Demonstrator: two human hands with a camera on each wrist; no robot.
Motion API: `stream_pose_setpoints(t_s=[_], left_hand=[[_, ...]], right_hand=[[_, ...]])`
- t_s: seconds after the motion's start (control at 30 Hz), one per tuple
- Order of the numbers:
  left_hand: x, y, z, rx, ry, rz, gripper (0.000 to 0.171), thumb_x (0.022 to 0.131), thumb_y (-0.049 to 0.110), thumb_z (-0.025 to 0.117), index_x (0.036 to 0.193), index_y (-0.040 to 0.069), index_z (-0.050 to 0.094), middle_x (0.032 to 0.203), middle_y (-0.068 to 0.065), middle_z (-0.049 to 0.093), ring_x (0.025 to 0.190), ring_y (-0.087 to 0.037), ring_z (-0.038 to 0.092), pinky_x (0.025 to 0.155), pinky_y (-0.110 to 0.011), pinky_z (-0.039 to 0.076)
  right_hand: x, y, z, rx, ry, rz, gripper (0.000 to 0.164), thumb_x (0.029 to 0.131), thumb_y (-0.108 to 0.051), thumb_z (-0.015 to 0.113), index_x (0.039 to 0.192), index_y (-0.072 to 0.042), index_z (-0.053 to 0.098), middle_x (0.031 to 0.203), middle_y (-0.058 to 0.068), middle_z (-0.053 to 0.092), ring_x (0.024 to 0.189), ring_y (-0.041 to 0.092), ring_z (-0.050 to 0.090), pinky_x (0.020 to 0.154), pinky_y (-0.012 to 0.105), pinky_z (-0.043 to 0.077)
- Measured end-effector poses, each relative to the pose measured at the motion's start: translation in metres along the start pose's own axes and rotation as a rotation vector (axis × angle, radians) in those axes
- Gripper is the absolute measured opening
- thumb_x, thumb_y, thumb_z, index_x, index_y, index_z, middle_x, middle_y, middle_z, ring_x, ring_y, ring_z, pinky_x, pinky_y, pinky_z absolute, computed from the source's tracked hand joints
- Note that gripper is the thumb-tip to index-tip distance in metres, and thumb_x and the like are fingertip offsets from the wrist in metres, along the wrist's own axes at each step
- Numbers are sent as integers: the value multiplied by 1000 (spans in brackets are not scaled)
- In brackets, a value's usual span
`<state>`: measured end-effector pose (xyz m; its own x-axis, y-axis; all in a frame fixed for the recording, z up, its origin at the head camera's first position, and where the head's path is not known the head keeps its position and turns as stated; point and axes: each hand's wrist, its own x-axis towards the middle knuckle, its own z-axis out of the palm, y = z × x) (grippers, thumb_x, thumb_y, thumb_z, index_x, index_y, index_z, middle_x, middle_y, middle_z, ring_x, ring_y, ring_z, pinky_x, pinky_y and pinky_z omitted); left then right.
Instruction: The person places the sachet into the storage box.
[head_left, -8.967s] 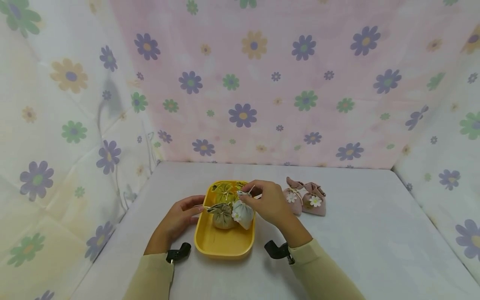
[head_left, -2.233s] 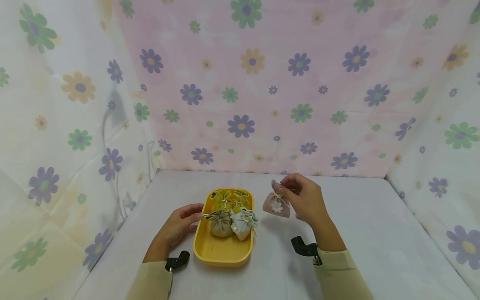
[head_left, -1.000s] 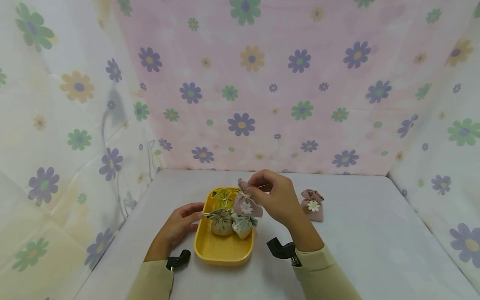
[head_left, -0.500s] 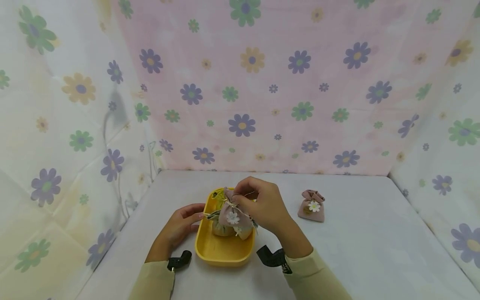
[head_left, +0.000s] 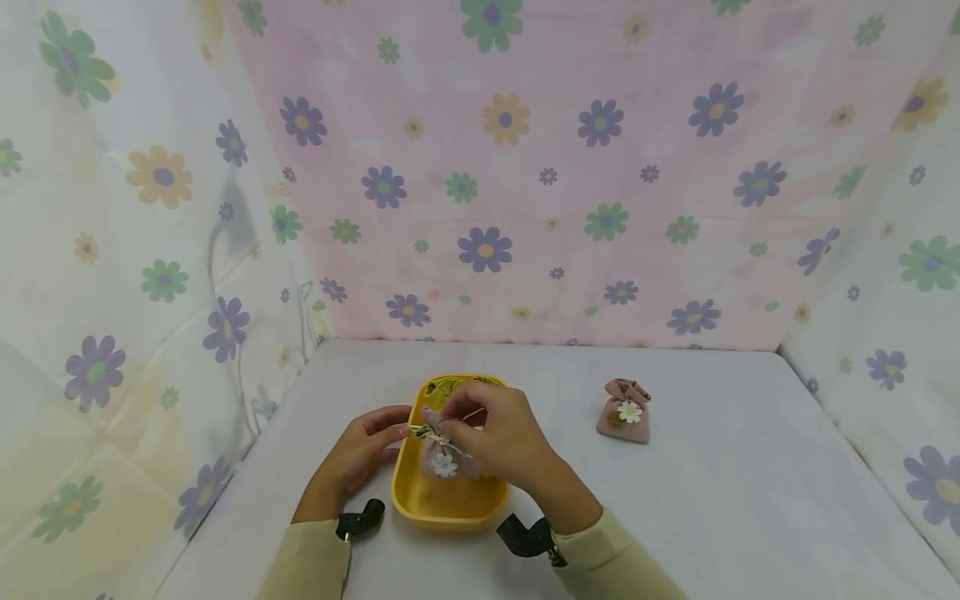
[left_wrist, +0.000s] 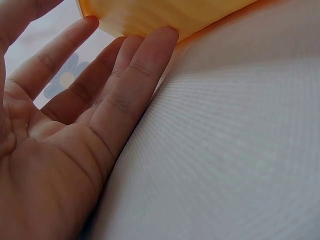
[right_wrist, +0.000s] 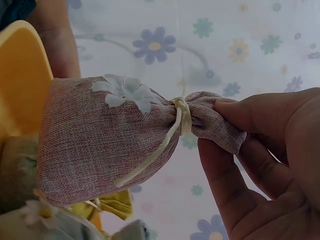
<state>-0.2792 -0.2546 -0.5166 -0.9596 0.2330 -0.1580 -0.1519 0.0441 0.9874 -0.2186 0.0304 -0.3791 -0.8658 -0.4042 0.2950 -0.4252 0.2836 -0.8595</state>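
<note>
My right hand pinches a pink drawstring pouch by its gathered neck, thumb on one side and fingers on the other. A white cloth flower and a cream cord decorate this pouch, which hangs over the yellow tray. My left hand stays at the tray's left side, its fairly straight fingers against the wall. Inside the tray, a yellow-green pouch shows at the far end. Brown and pale grey pouches, mostly hidden in the head view, appear beneath the held one in the right wrist view.
Another pink pouch with a white flower lies on the white table, right of the tray. Flower-printed cloth encloses the back and both sides. Black camera mounts sit on both wrists.
The right hand took one of two pink pouches from the table at right, carried it left over the tray and lowered it nearer. Earlier it released the pale grey pouch. The left hand stayed put.
</note>
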Motion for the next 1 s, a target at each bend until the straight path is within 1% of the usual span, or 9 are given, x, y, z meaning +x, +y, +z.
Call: stream_pose_setpoints(t_s=[0.17,0.33,0.57,0.63,0.77,0.9,1.0], left_hand=[[0,-1,0,0,-3,4,51,97,27,73,143,7,59,144,-11,61,123,-22,66,97,-36,60],[1,-2,0,6,9,-2,52,95,30,76,141,10,61,143,-10,62,124,-24,65,97,-37,60],[2,-1,-1,6,20,-20,51,95,30,76,140,12,62,143,-9,62,126,-25,64,97,-38,60],[1,-1,-1,5,25,-28,50,95,30,77,140,12,63,143,-8,62,126,-25,64,97,-38,60],[1,0,-1,15,31,-37,52,94,30,77,140,13,63,143,-8,62,126,-25,64,97,-38,60],[0,0,0,18,36,-41,54,93,32,79,140,12,63,143,-8,62,125,-25,64,97,-37,60],[0,0,0,27,29,-36,54,94,31,78,141,11,61,144,-9,61,125,-24,64,97,-37,60]], right_hand=[[-1,4,10,17,-40,6,10,93,-16,79,96,-22,71,94,-11,72,89,5,69,81,20,61],[-2,12,19,53,-65,18,11,93,-15,79,95,-22,71,94,-11,72,89,5,70,79,19,61],[-5,18,30,53,-111,83,9,93,-19,80,92,-24,72,91,-12,72,87,4,68,80,18,60],[-5,19,32,55,-117,90,9,93,-19,79,93,-24,72,92,-12,72,87,4,68,80,18,59],[-7,21,35,62,-125,77,8,93,-19,79,94,-23,71,92,-12,72,86,3,68,78,17,59],[-8,25,38,55,-122,58,10,94,-24,79,97,-23,70,92,-12,71,85,3,69,77,18,59],[-9,28,39,48,-124,54,12,93,-28,79,97,-23,69,91,-12,70,84,3,68,76,18,59]])
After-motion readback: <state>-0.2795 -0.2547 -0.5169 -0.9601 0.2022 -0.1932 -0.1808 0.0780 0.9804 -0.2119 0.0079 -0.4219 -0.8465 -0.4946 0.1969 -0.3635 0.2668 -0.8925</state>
